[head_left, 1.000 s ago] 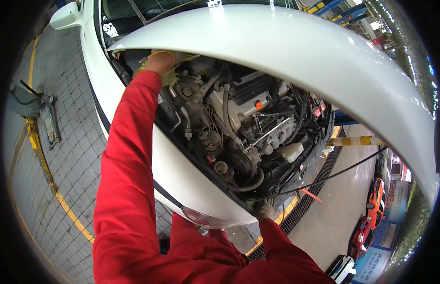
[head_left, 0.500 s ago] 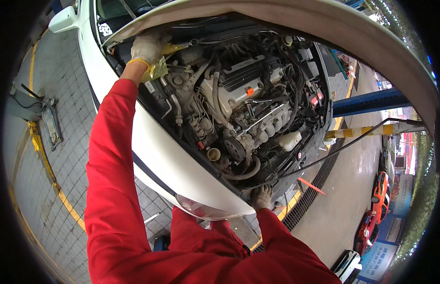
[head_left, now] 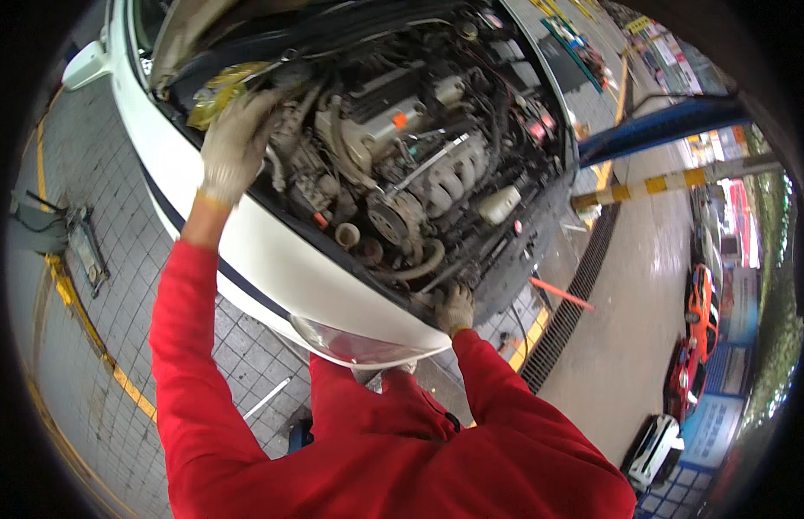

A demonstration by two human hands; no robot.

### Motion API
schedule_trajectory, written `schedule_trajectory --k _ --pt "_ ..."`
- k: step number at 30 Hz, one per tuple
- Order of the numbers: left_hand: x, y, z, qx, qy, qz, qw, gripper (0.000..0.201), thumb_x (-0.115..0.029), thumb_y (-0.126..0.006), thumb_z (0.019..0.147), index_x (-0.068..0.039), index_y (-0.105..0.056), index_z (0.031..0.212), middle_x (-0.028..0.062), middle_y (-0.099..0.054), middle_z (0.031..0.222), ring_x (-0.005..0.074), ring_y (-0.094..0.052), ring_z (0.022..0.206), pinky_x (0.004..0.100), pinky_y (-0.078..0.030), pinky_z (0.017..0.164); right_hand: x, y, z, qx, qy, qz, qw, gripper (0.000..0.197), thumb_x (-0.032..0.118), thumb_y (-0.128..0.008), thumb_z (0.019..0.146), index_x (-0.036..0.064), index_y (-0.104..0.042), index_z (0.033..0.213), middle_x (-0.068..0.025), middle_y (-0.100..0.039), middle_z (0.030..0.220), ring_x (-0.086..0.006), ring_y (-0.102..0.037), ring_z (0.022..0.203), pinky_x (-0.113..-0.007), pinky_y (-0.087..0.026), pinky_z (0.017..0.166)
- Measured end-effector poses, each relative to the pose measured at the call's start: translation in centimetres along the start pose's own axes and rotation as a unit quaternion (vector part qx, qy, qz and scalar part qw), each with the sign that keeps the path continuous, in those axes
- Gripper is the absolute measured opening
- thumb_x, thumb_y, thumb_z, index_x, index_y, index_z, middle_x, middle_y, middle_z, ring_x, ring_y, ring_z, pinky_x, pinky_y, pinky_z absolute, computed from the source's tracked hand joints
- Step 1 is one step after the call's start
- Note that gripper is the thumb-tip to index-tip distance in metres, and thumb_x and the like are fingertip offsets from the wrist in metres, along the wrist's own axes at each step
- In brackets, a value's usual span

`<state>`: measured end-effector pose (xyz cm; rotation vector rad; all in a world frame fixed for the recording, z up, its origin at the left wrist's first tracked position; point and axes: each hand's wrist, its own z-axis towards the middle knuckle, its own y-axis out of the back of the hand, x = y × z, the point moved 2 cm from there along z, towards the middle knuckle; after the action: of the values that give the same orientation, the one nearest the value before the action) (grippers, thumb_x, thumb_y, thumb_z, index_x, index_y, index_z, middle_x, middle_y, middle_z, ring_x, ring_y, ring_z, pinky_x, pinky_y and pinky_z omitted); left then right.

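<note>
My left hand [head_left: 237,147], in a pale knitted glove, is over the left edge of the engine bay with its fingers stretched out. Right beside it, by the base of the windscreen, lies crumpled yellow see-through plastic [head_left: 222,91]. A ring-ended metal wrench [head_left: 288,55] shows just past the plastic. My right hand [head_left: 456,310], also gloved, rests on the front edge of the bay near the headlight [head_left: 354,340], its fingers pointing toward the engine. Between the hands sits the dusty engine [head_left: 402,147], with a long-handled metal tool [head_left: 428,164] lying across it.
The white fender [head_left: 272,255] lies between me and the bay. The raised bonnet [head_left: 181,43] arches above. A white reservoir [head_left: 499,204] stands at the bay's front right. Beyond are a blue lift arm [head_left: 661,130], a floor grate [head_left: 583,285] and an orange-red bar [head_left: 562,294].
My left hand has drawn back from the yellow plastic toward the fender. The right hand remains at the front edge. The view has shifted, and the dark rod across the right side no longer shows clearly.
</note>
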<state>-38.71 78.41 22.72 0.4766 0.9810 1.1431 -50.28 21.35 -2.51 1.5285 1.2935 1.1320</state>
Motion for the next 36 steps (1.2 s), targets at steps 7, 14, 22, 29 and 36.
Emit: schedule_trajectory --k 7,14,22,29,36 --pt "-23.9 -0.7 -19.0 0.067 -0.04 -0.267 0.96 0.031 -0.021 -0.085 0.103 -0.015 -0.082 0.133 0.0137 -0.079 0.122 0.0349 -0.078 0.101 0.0447 -0.064 0.083 5.7 12.7 -12.7 0.01 0.178 0.4 0.899 0.074 0.024 -0.091 0.1 0.0103 -0.06 0.166 -0.0097 -0.076 0.094 -0.0277 -0.075 0.08 -0.04 -0.062 0.077" --pt "-41.0 -2.4 -28.7 0.211 0.103 -0.404 0.884 0.03 -0.009 -0.084 0.103 -0.005 -0.081 0.133 0.0166 -0.082 0.122 0.0287 -0.081 0.103 0.0373 -0.063 0.087 -1.9 13.9 -18.7 -0.007 0.245 0.263 0.933 0.038 0.036 -0.074 0.107 0.0116 -0.07 0.135 -0.02 -0.082 0.105 -0.0464 -0.079 0.095 -0.059 -0.063 0.081" --pt "-44.3 -10.0 -33.7 0.291 0.16 -0.244 0.911 0.042 -0.022 -0.084 0.107 -0.002 -0.077 0.143 0.0219 -0.076 0.14 0.0377 -0.078 0.118 0.0469 -0.063 0.102 -21.2 13.9 -24.5 0.056 0.11 0.325 0.938 0.032 0.03 -0.068 0.113 0.0134 -0.077 0.139 -0.0185 -0.083 0.125 -0.0436 -0.078 0.116 -0.052 -0.063 0.098" --pt "-40.5 -23.0 -29.3 0.289 0.036 0.013 0.957 0.041 -0.039 -0.074 0.113 -0.012 -0.076 0.143 0.0201 -0.075 0.138 0.0442 -0.073 0.126 0.0531 -0.059 0.109 -30.6 19.2 -25.9 0.029 -0.087 0.577 0.812 0.033 0.027 -0.065 0.122 0.0015 -0.078 0.139 -0.0044 -0.076 0.097 -0.0114 -0.068 0.084 -0.03 -0.058 0.079" --pt "-37.8 -30.3 -30.8 0.243 0.084 0.078 0.963 0.043 -0.044 -0.062 0.118 -0.01 -0.076 0.141 0.0206 -0.076 0.135 0.0422 -0.071 0.129 0.0552 -0.055 0.111 -31.5 21.6 -20.2 0.0 -0.062 0.554 0.83 0.032 0.028 -0.058 0.125 -0.0009 -0.072 0.124 -0.005 -0.07 0.088 -0.0134 -0.066 0.078 -0.031 -0.055 0.073"
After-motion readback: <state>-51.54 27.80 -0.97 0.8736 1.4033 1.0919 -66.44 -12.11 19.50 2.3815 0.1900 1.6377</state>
